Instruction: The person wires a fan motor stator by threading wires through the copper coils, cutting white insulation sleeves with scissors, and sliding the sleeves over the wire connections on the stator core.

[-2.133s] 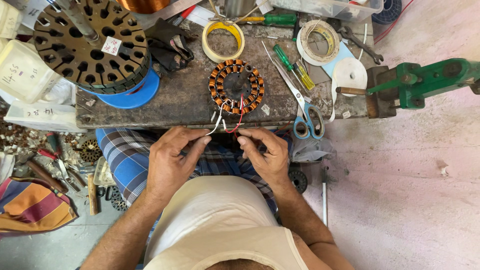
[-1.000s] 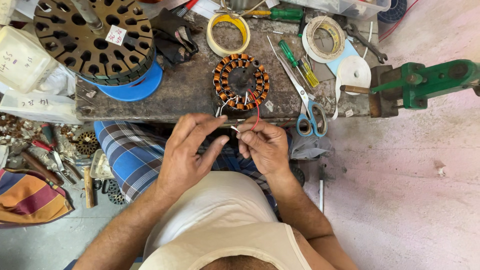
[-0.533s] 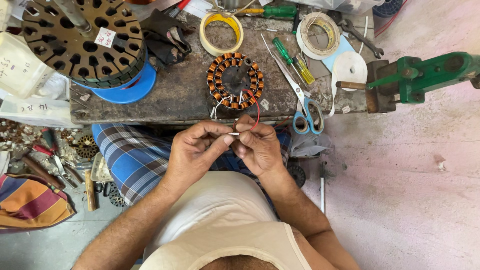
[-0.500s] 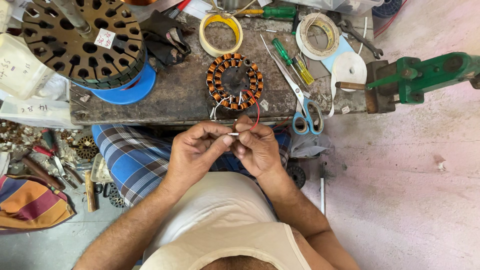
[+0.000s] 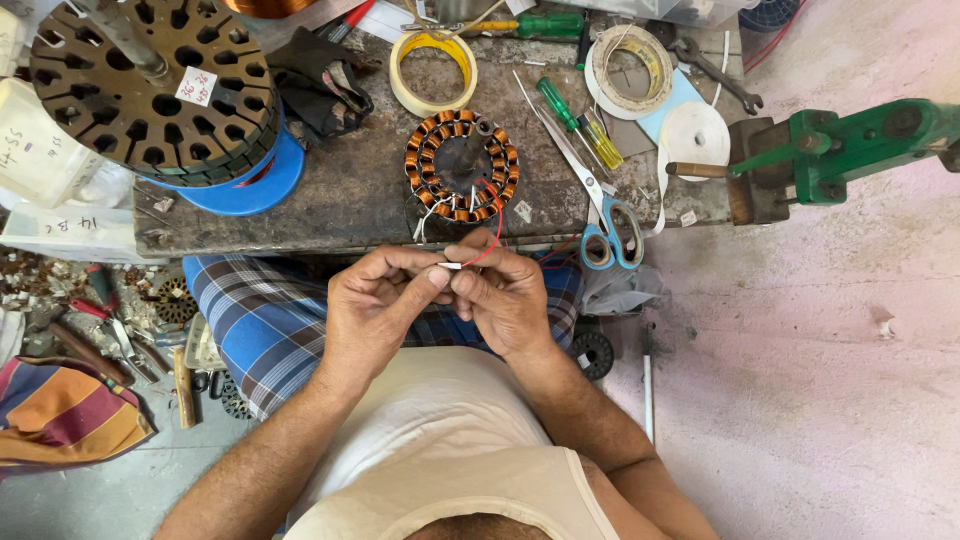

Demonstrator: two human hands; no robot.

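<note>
Since earlier, both hands stay together; left hand (image 5: pixel 375 300) and right hand (image 5: pixel 505 295) fingers pinch thin red wire (image 5: pixel 485 245) from copper-wound round stator (image 5: pixel 461 166) on the desk (image 5: pixel 350 190).

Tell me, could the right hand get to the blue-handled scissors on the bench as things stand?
Probably yes. The scissors lie at the bench edge just beyond the right hand, with nothing between them. But that hand is pinching a red wire together with the left hand.

Both forearms bare, angled inward from the near edge, elbows out wide. Left hand (image 5: pixel 375 305) and right hand (image 5: pixel 505 295) meet at centre, just above the lap, knuckles up. Fingers of both curled, thumb and forefinger tips pinched together and touching the other hand's tips. Wrists roughly level, slightly bent. Palms face each other.
</note>
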